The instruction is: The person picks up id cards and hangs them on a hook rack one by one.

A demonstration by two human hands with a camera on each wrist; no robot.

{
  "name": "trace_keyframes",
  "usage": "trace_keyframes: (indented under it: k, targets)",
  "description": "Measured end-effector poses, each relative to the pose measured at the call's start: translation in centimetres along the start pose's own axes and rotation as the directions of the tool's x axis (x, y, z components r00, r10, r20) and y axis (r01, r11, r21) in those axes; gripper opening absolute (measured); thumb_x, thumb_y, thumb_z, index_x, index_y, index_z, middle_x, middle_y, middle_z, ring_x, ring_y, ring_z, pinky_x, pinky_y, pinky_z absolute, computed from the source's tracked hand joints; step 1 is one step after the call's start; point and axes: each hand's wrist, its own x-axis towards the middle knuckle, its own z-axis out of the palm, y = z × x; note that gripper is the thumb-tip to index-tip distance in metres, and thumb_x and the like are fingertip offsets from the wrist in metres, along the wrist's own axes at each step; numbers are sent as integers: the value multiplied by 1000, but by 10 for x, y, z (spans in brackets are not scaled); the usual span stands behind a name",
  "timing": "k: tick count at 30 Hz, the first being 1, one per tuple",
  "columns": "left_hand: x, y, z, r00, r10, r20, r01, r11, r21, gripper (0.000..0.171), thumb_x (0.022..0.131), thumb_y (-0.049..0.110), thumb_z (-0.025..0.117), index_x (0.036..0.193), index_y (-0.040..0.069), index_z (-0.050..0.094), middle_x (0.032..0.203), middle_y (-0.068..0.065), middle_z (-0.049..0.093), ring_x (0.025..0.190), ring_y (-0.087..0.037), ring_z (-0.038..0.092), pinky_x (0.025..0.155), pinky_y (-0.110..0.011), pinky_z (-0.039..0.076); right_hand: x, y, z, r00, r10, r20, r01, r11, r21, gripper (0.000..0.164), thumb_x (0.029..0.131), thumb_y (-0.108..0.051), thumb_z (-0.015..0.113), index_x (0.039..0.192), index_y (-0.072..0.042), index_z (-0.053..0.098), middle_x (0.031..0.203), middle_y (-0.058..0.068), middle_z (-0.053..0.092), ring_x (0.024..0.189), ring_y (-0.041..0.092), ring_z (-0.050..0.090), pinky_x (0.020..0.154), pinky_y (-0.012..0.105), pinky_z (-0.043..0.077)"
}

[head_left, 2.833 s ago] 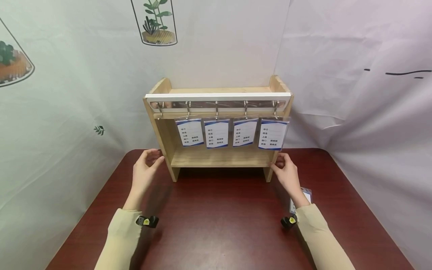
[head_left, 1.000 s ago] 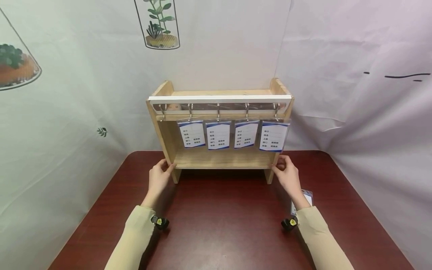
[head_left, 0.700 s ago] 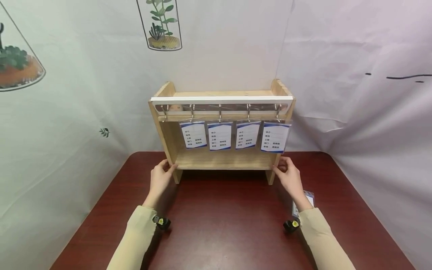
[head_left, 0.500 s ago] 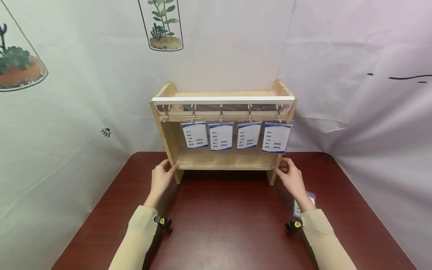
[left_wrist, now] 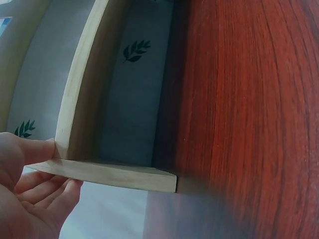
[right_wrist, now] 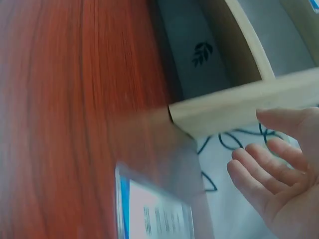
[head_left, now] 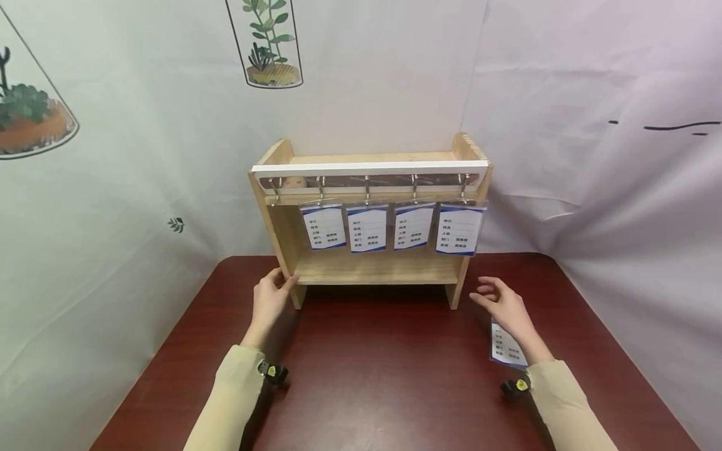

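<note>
A small wooden shelf (head_left: 375, 270) stands on the table, with a white hook rail (head_left: 369, 169) across its top front. Several clear-sleeved ID badges (head_left: 368, 229) hang from its hooks, and the leftmost hook (head_left: 275, 191) bears none. My left hand (head_left: 268, 305) pinches the lower left side panel (left_wrist: 114, 175), thumb in front and fingers behind. Off the right side panel (right_wrist: 234, 107), my right hand (head_left: 506, 310) is held with loosely bent fingers and nothing between them. Below it, another ID badge (head_left: 505, 347) lies on the table, partly hidden by the right wrist.
The dark red table (head_left: 366, 376) spreads in front of the shelf. Behind and at both sides hangs a pale fabric backdrop (head_left: 564, 156) with printed plants. A black wrist device (head_left: 516, 387) sits at each sleeve.
My left hand came in from the left, took hold of the left side panel and has stayed there. My right hand has let go of the right panel and moved right, nearer the lying badge.
</note>
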Motion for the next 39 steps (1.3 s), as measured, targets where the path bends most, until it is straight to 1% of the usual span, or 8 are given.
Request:
trace_keyframes:
  k: [6,11,14,19,22,27,32,39]
  targets:
    - [0,-1,1,1000,4,0,-4,1000,8,39,98,25,68,125,-3,65,113,-23,71,103,-34,69,83,-48,58,-12,13,-20,999,48,-1,-48,998,-43,54,96,-29,70,137,3,54,121,25,66,107,39,66,77,23,50]
    - [-1,0,0,1000,-6,9,6,1000,5,39,99,26,68,126,-2,65,113,-22,71,103,-32,69,83,-48,57,-23,24,-33,996,82,-42,-85,994,-72,52,95,-27,72,134,4,57,120,26,66,106,40,66,72,19,47]
    - [-2,0,-1,1000,-6,11,6,1000,6,39,99,26,67,126,-2,65,113,-22,71,102,-32,70,83,-48,58,-28,32,-39,994,108,-22,-110,989,-101,54,96,-28,71,134,6,56,121,27,65,108,41,66,75,26,49]
    - [-4,-2,-3,1000,-7,16,6,1000,16,40,99,26,67,127,-3,64,113,-23,71,103,-33,70,83,-49,58,-35,44,-47,992,122,42,-114,981,-155,57,96,-29,70,134,10,54,123,30,63,109,43,64,85,48,49]
    - [-5,-3,-4,1000,-9,19,8,1000,16,41,99,26,67,128,-3,64,114,-23,71,104,-33,70,83,-48,58,-38,49,-53,988,133,75,-118,977,-177,59,95,-29,72,133,12,53,124,33,62,110,46,63,87,54,49]
    - [-5,-6,-4,1000,-8,6,8,1000,10,40,98,26,68,127,-2,64,112,-23,71,102,-33,70,83,-49,58,-37,52,-61,975,167,148,-135,970,-203,65,93,-29,73,133,17,50,126,39,57,111,49,60,87,57,48]
    - [-5,-6,-3,1000,6,-10,-6,1000,9,39,98,25,69,125,-2,65,110,-23,72,99,-34,71,80,-48,58,-34,53,-65,962,189,196,-142,962,-231,70,90,-28,75,133,19,48,125,41,55,109,49,59,86,55,49]
    - [-1,-3,0,1000,23,-19,-23,1000,-2,38,97,25,69,123,-2,67,109,-22,73,99,-33,71,79,-47,58,-28,55,-64,963,140,231,-65,950,-306,69,83,-25,79,125,23,52,117,40,60,101,46,61,84,57,49]
